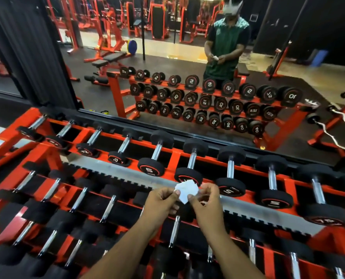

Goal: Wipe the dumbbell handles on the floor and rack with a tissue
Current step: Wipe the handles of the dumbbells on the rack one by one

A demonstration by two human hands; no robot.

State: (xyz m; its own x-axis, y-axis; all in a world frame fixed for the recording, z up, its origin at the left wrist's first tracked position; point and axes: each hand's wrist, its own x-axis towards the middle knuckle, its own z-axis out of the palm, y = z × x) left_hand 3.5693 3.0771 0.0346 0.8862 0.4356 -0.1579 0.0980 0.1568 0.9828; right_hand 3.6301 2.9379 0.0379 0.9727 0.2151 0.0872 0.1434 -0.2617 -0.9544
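One white tissue (185, 189), pinched between left hand (163, 200) and right hand (205, 198), held above the red rack (173, 158). Top tier: nine dumbbells (190, 164) with chrome handles. One wall mirror (167, 57) behind.

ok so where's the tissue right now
In the head view the tissue is low in the middle, pinched between the left hand and right hand, held over the red dumbbell rack, in front of the mirror.
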